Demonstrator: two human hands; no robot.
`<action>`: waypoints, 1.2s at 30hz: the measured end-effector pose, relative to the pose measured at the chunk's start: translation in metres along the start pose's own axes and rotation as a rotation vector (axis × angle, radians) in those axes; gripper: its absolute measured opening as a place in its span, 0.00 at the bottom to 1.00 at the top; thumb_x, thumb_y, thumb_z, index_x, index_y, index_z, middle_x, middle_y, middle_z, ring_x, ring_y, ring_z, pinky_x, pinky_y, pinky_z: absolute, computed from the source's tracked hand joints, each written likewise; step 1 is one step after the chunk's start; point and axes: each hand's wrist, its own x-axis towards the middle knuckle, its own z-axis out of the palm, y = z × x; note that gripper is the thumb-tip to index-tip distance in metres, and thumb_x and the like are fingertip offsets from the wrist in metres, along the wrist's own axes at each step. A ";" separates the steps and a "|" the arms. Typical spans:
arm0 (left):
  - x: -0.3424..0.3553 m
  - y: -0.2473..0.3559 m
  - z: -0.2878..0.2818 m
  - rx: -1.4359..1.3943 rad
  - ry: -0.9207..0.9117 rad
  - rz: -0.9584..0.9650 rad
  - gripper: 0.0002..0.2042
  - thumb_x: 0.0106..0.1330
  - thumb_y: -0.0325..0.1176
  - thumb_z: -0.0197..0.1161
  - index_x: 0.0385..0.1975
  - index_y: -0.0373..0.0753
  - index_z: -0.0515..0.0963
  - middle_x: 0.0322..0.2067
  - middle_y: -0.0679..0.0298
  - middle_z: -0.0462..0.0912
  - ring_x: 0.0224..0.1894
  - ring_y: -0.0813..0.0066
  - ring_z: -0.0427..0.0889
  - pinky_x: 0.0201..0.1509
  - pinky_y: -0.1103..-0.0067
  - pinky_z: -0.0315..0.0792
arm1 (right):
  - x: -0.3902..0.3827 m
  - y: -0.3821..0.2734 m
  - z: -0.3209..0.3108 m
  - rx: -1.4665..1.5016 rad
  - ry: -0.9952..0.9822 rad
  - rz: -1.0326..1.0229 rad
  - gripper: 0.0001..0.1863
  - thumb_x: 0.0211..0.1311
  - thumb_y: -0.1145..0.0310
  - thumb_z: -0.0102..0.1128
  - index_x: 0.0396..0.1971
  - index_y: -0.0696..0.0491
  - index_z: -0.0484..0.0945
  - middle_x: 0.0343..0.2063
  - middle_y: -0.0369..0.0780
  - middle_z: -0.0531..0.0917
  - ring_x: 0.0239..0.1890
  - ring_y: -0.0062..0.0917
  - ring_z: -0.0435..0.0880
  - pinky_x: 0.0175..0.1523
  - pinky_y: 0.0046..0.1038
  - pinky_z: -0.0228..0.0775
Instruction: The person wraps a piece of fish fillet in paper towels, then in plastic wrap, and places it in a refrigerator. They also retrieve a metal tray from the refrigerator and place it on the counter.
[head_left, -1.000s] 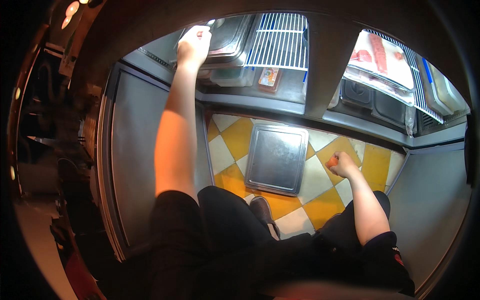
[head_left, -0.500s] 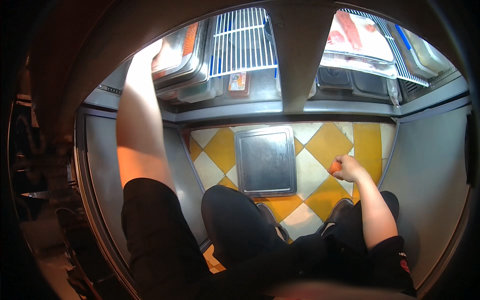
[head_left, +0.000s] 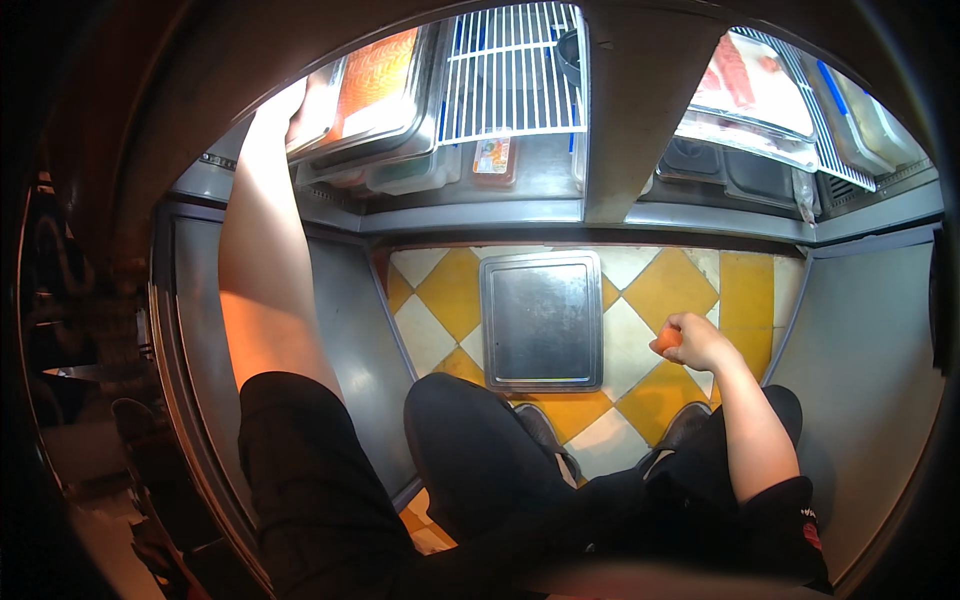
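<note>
Hands (head_left: 697,342) well apart, metal lid (head_left: 541,322) on tiled floor (head_left: 638,345) between open doors (head_left: 865,320).

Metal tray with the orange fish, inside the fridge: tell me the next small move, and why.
Probably raise the right hand toward the metal tray: that hand holds a small orange piece over the tiled floor, while the tray's orange fish lies exposed and the left hand is beside it.
</note>
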 end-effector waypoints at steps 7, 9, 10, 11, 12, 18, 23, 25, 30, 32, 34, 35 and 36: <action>-0.015 -0.005 -0.014 -0.009 0.040 0.010 0.19 0.64 0.41 0.60 0.54 0.46 0.82 0.55 0.59 0.83 0.59 0.62 0.80 0.66 0.72 0.70 | -0.007 -0.057 -0.009 0.224 0.104 -0.221 0.15 0.53 0.71 0.73 0.40 0.58 0.82 0.36 0.44 0.86 0.41 0.29 0.86 0.48 0.29 0.76; -0.015 -0.004 -0.021 -0.022 0.072 0.012 0.19 0.64 0.41 0.59 0.54 0.46 0.82 0.55 0.59 0.82 0.59 0.62 0.80 0.66 0.72 0.70 | -0.016 -0.120 -0.027 0.377 0.173 -0.507 0.15 0.54 0.70 0.72 0.42 0.58 0.82 0.35 0.42 0.86 0.39 0.23 0.85 0.47 0.26 0.77; -0.016 -0.004 -0.029 -0.018 0.094 0.012 0.19 0.64 0.41 0.59 0.54 0.46 0.82 0.56 0.59 0.82 0.59 0.61 0.80 0.66 0.72 0.70 | -0.018 -0.154 -0.036 0.482 0.220 -0.714 0.16 0.55 0.70 0.72 0.43 0.58 0.82 0.35 0.41 0.85 0.38 0.21 0.84 0.46 0.25 0.77; -0.021 -0.005 -0.034 -0.022 0.113 0.004 0.19 0.65 0.41 0.59 0.54 0.46 0.82 0.56 0.59 0.82 0.59 0.61 0.80 0.66 0.72 0.70 | -0.020 -0.187 -0.044 0.550 0.255 -0.795 0.16 0.55 0.70 0.71 0.43 0.58 0.81 0.36 0.41 0.86 0.38 0.20 0.84 0.46 0.24 0.77; -0.025 -0.008 -0.040 -0.022 0.133 -0.009 0.19 0.65 0.41 0.59 0.54 0.46 0.82 0.56 0.59 0.82 0.59 0.61 0.80 0.67 0.72 0.70 | -0.018 -0.220 -0.052 0.616 0.289 -0.879 0.17 0.55 0.70 0.70 0.44 0.59 0.81 0.38 0.40 0.86 0.39 0.19 0.84 0.46 0.23 0.76; -0.046 0.001 -0.061 -0.076 0.238 -0.027 0.20 0.65 0.42 0.58 0.55 0.47 0.81 0.57 0.59 0.81 0.60 0.61 0.79 0.67 0.71 0.69 | 0.032 -0.364 -0.097 0.661 0.550 -0.979 0.19 0.59 0.62 0.69 0.47 0.57 0.82 0.38 0.41 0.87 0.37 0.25 0.85 0.46 0.24 0.76; -0.066 0.002 -0.074 -0.110 0.296 -0.056 0.20 0.65 0.43 0.57 0.56 0.47 0.81 0.57 0.59 0.81 0.60 0.60 0.79 0.67 0.71 0.69 | 0.068 -0.451 -0.103 0.241 0.569 -0.690 0.23 0.69 0.56 0.64 0.57 0.53 0.79 0.53 0.46 0.82 0.52 0.29 0.84 0.55 0.23 0.76; -0.067 0.007 -0.078 -0.128 0.320 -0.056 0.20 0.66 0.43 0.57 0.56 0.47 0.81 0.58 0.59 0.81 0.61 0.60 0.79 0.68 0.71 0.69 | 0.054 -0.469 -0.112 0.002 0.549 -0.583 0.25 0.67 0.53 0.65 0.57 0.54 0.79 0.54 0.46 0.82 0.52 0.30 0.84 0.55 0.23 0.76; -0.066 0.012 -0.068 -0.121 0.312 -0.089 0.20 0.66 0.43 0.56 0.56 0.47 0.80 0.58 0.59 0.80 0.61 0.59 0.78 0.68 0.70 0.68 | 0.070 -0.417 -0.108 -0.244 0.838 -1.041 0.18 0.61 0.62 0.69 0.40 0.63 0.83 0.29 0.49 0.87 0.26 0.36 0.86 0.33 0.31 0.79; -0.062 0.017 -0.063 -0.117 0.291 -0.126 0.21 0.66 0.44 0.56 0.57 0.47 0.80 0.59 0.59 0.80 0.61 0.59 0.78 0.68 0.70 0.68 | 0.037 -0.370 -0.073 -0.174 0.922 -1.144 0.13 0.59 0.66 0.68 0.40 0.58 0.83 0.36 0.44 0.86 0.27 0.30 0.84 0.34 0.29 0.77; -0.049 0.027 -0.047 -0.111 0.249 -0.157 0.21 0.66 0.44 0.55 0.57 0.47 0.80 0.59 0.59 0.80 0.61 0.59 0.78 0.68 0.70 0.68 | 0.016 -0.307 -0.040 -0.137 0.680 -1.088 0.08 0.60 0.65 0.65 0.32 0.55 0.82 0.33 0.46 0.85 0.37 0.42 0.85 0.45 0.38 0.77; -0.045 0.032 -0.040 -0.099 0.224 -0.173 0.21 0.66 0.44 0.55 0.57 0.47 0.80 0.59 0.59 0.80 0.62 0.59 0.78 0.68 0.70 0.68 | -0.001 -0.272 -0.026 -0.239 0.572 -0.908 0.10 0.59 0.64 0.66 0.36 0.54 0.81 0.34 0.45 0.85 0.39 0.41 0.85 0.46 0.39 0.77; -0.036 0.043 -0.027 -0.105 0.200 -0.179 0.21 0.66 0.44 0.55 0.57 0.47 0.80 0.59 0.59 0.80 0.62 0.59 0.78 0.68 0.70 0.68 | -0.011 -0.233 -0.016 -0.230 0.492 -0.870 0.12 0.60 0.62 0.67 0.38 0.52 0.81 0.35 0.44 0.86 0.40 0.41 0.85 0.47 0.39 0.78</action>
